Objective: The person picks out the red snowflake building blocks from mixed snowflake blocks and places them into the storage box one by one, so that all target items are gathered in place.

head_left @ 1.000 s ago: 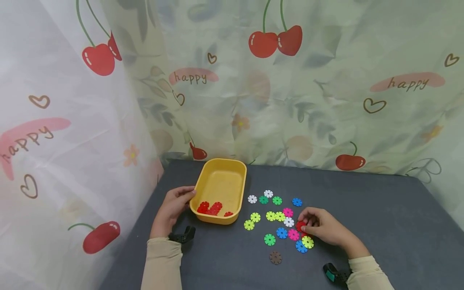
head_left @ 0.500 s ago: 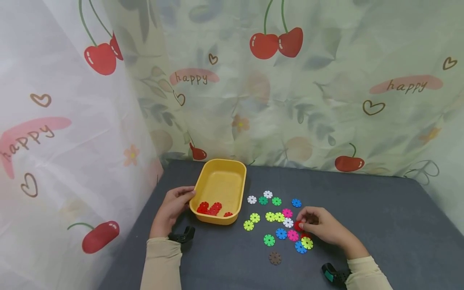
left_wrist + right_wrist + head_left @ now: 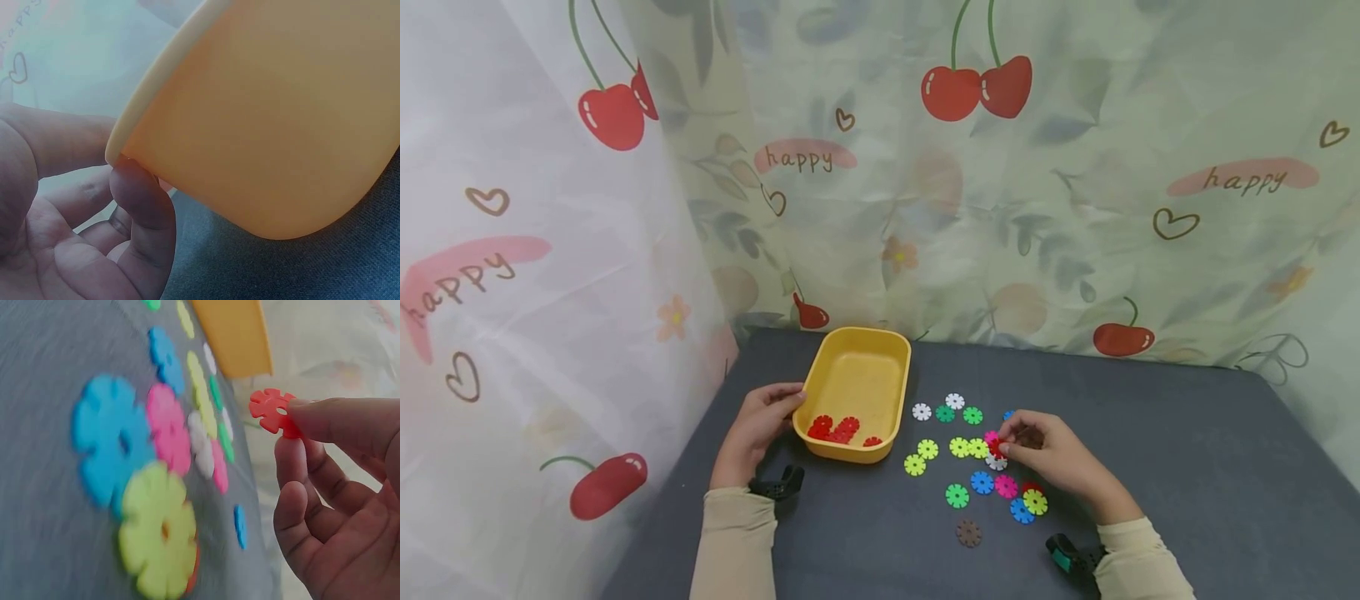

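My left hand (image 3: 758,429) grips the left rim of a yellow plastic tray (image 3: 859,379), thumb on one side of the lip and fingers on the other, as the left wrist view shows. Several red notched discs (image 3: 844,430) lie at the tray's near end. Between thumb and index finger, my right hand (image 3: 1054,454) pinches a red snowflake disc (image 3: 269,411), raised over the loose pieces. Below the hand, a yellow-green disc (image 3: 1035,502) overlaps a blue disc (image 3: 1022,511); another red disc (image 3: 1032,487) peeks out beneath it.
Right of the tray, loose discs are scattered on the dark grey cloth: white (image 3: 921,412), green (image 3: 957,496), pink (image 3: 1006,487) and brown (image 3: 968,533) among them. A printed curtain (image 3: 1045,208) encloses the back and left.
The right hand has picked the red disc up off the cloth and carried it up and slightly left. The left hand and the tray stay where they were.
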`<state>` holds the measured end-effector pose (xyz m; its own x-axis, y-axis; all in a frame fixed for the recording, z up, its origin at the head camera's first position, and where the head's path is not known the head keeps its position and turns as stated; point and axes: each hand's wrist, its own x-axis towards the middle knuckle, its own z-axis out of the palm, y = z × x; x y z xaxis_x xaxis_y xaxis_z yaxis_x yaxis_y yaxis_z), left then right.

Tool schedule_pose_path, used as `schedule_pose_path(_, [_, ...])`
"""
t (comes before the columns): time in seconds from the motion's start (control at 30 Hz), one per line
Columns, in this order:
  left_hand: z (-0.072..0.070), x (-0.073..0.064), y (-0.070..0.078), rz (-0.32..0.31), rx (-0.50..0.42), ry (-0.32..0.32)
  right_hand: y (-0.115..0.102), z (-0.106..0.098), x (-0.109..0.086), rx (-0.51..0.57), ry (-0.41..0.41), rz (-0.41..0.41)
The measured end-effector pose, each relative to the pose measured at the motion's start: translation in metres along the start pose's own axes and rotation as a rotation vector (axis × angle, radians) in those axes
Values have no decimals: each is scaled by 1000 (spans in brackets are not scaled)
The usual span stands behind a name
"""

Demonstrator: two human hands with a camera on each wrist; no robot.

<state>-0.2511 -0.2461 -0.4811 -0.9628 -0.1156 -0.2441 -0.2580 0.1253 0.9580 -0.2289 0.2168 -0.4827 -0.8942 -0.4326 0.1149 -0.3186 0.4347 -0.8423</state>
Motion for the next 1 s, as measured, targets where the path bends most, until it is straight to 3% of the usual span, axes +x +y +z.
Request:
schedule_pose_path(0.17, [0,1,0,-1,7,3,-8,9,9,18,16,-37])
schedule_pose_path(0.67, [2,0,1,-11,15,18,-31,38,35,101,29,16])
schedule_pose_path(1.0, [3,1,1,-9,13,16,-41,57,53,176,60,-29])
